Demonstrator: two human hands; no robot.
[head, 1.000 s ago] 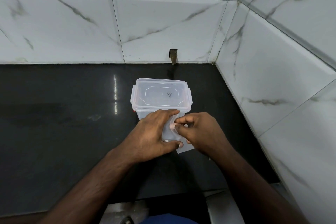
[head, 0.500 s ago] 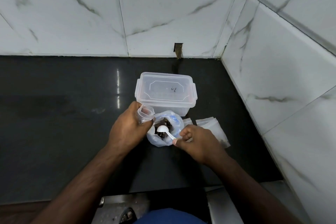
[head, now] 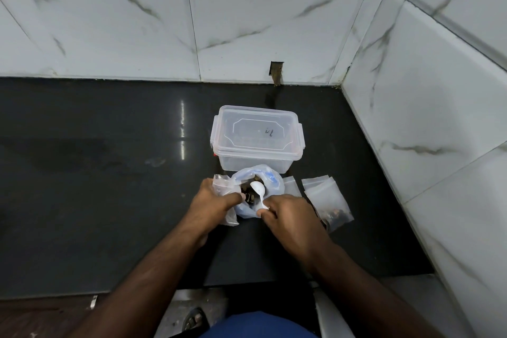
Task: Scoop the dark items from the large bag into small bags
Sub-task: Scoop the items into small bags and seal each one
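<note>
On the dark bench [head: 109,173], near a lidded clear box [head: 258,140], the large bag [head: 270,181] sits half hidden behind both hands, left hand [head: 214,200] gripping a small bag [head: 220,186], right hand [head: 288,214] pinching a white spoon [head: 258,190] over barely visible dark items [head: 248,195].

The desk [head: 96,200] is dark, smooth and shiny stone, the walls [head: 137,22] are glossy white tiles with grey streaks, and the box [head: 258,140], the small bags [head: 327,200], the big bag [head: 270,181] and the white spoon [head: 258,189] are all smooth plastic.
</note>
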